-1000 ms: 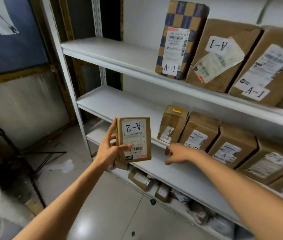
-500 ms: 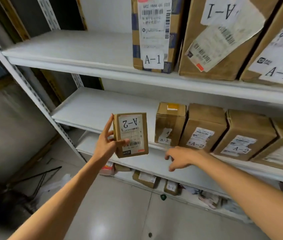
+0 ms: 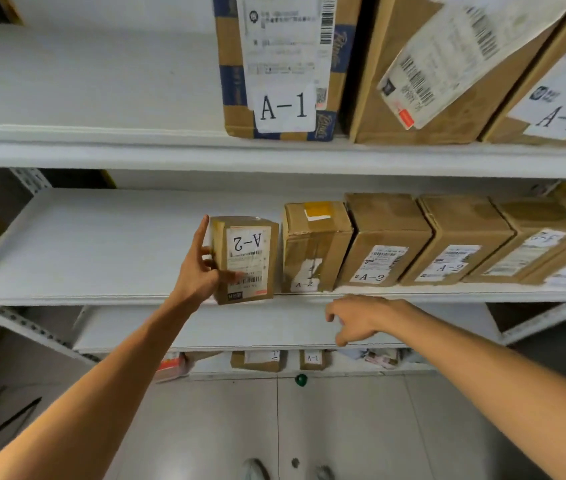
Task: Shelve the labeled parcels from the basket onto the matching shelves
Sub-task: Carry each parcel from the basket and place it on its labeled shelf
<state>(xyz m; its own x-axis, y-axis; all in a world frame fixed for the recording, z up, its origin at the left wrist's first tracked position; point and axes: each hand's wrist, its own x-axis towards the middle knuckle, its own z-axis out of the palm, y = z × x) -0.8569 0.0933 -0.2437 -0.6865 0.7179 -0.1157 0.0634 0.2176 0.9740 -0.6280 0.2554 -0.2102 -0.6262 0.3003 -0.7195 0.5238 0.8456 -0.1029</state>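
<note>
Now the left hand (image 3: pixel 198 271) is gripping a small brown parcel (image 3: pixel 245 259), with the thumb lying across its front label and the forefinger pointing up along its left edge. The parcel is being held upright, with its "A-2" label turned upside down, and it is hanging before the front edge of the middle shelf (image 3: pixel 101 244). I cannot tell if it is touching the board. At 3 o'clock of it, just beside it but apart, a row of parcels (image 3: pixel 389 244) marked A-2 is standing on this same shelf. The right hand (image 3: pixel 357 318) is hovering at 5 o'clock of the held parcel, below the row, with its fingers loosely bent and holding nothing. At 12 o'clock, big parcels (image 3: pixel 281 64) marked A-1 are sitting on the top shelf (image 3: pixel 101 147).
</note>
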